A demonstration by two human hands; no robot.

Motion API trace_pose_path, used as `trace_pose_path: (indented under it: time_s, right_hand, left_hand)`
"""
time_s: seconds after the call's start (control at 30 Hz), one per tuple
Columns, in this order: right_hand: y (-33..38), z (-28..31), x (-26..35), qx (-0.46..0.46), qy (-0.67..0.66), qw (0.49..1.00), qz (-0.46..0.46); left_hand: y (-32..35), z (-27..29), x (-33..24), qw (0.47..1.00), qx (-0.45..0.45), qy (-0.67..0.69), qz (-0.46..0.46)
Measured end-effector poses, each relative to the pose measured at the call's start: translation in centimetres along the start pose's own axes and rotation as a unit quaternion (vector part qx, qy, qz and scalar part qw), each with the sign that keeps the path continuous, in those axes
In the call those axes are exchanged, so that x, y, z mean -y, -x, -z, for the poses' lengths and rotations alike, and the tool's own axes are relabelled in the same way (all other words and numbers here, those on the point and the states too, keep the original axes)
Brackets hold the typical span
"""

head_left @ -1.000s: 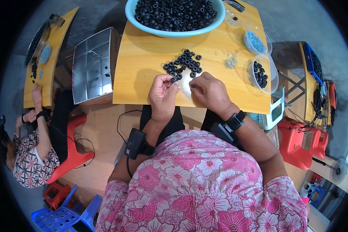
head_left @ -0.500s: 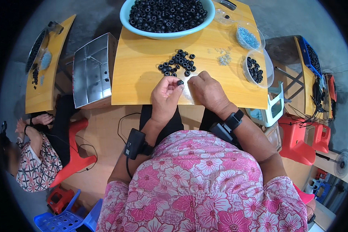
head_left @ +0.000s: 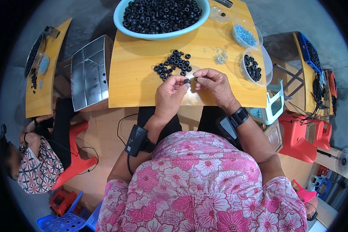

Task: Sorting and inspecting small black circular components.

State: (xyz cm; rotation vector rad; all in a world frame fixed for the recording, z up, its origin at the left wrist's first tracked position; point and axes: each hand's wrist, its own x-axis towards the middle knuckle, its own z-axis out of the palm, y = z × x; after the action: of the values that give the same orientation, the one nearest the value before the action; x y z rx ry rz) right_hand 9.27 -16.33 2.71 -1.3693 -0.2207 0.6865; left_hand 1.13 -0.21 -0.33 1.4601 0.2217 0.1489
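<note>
My left hand (head_left: 171, 94) pinches a small black ring-shaped part (head_left: 187, 81) between thumb and fingertips, over the table's near edge. Close to its right, my right hand (head_left: 216, 87) has thumb and forefinger pressed together on a small dark piece (head_left: 196, 79), too small to name. The two pieces are a short gap apart. Just beyond my hands lies a loose pile of black ring-shaped parts (head_left: 175, 62) on the yellow table (head_left: 135, 77). To the right of the pile, small clear bits (head_left: 221, 58) are scattered on the tabletop.
A light blue basin (head_left: 158, 37) heaped with black parts stands at the back. On the right are a clear bowl of bluish bits (head_left: 244, 35) and a clear tub of black parts (head_left: 253, 69). An open metal-lined box (head_left: 89, 73) adjoins the left edge. Another person (head_left: 40, 162) sits far left.
My right hand has turned, and its thumb and forefinger now show a small dark piece facing my left hand. My left hand keeps the black part, slightly farther right. The view shifted a little.
</note>
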Motion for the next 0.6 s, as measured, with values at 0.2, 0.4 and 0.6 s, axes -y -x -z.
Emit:
trace_pose_path:
  time_s: [0.2,0.4,0.6]
  right_hand:
    - [-0.36,-0.08,-0.23,0.017,0.029,0.999,0.023]
    - [-0.33,-0.52,0.44,0.035,0.065,0.996,0.045]
    - [-0.53,-0.57,-0.01,0.037,0.092,0.993,0.061]
  left_hand:
    - [0.18,-0.04,-0.56,1.000,0.020,0.020,0.012]
    - [0.19,0.12,-0.19,1.000,0.009,0.022,0.003]
    - [0.30,0.03,-0.07,0.999,0.008,0.033,-0.008]
